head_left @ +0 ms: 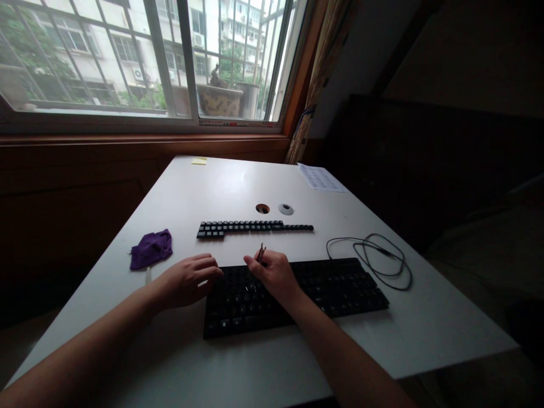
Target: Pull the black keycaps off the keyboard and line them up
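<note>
A black keyboard (340, 283) lies slightly askew on the white table, partly covered by my right hand. My right hand (274, 277) is closed above its middle, gripping a small dark two-pronged tool (261, 253) like a keycap puller, prongs upward. At the keyboard's upper left corner is my left hand (189, 279), fingers loosely bent and slightly apart, with nothing visible in them. Its fingertips reach the keyboard's edge; whether they press on it I cannot tell. Beyond both hands, loose black keycaps (242, 226) stand in close rows. Dim light hides the key details under my right hand.
A purple cloth (152, 249) lies left of my left hand. The coiled black cable (382, 258) rests at the right. Further back are a round table hole (262, 209), its grey cover (286, 209), a printed sheet (322, 178) and a yellow note (199, 161).
</note>
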Available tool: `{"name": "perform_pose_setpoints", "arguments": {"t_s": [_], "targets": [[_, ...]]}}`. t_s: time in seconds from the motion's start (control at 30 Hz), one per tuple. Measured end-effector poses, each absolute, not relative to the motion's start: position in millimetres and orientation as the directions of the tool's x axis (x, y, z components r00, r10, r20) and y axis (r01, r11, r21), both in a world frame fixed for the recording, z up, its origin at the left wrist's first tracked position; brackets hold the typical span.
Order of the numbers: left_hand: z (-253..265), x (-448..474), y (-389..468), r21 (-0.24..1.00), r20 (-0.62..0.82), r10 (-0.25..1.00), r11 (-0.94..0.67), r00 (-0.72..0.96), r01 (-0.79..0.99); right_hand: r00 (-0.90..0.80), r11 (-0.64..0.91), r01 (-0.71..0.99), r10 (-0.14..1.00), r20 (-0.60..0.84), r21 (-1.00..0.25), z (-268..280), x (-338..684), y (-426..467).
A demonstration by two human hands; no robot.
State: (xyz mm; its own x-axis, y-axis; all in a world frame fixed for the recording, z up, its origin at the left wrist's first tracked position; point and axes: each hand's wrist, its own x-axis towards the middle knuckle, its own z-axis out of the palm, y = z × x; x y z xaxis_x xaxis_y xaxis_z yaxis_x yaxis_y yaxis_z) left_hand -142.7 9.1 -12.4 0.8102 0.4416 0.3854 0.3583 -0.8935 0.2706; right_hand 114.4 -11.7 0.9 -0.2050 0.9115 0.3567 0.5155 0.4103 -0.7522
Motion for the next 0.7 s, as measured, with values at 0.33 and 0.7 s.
{"name": "perform_pose_setpoints", "arguments": {"t_s": [0.33, 0.7], "targets": [[-9.8, -142.5, 7.7, 0.282, 0.408, 0.44, -0.894, 0.8, 0.347, -0.158, 0.335, 0.499, 0.942, 0.296, -0.8, -3.7, 119.0, -7.3], [-7.7, -134.9, 2.4, 0.222, 0.448, 0.407, -0.913, 0.796, 0.342, -0.158, 0.389, 0.469, 0.92, 0.358, -0.793, -1.2, 118.4, -11.4]]}}
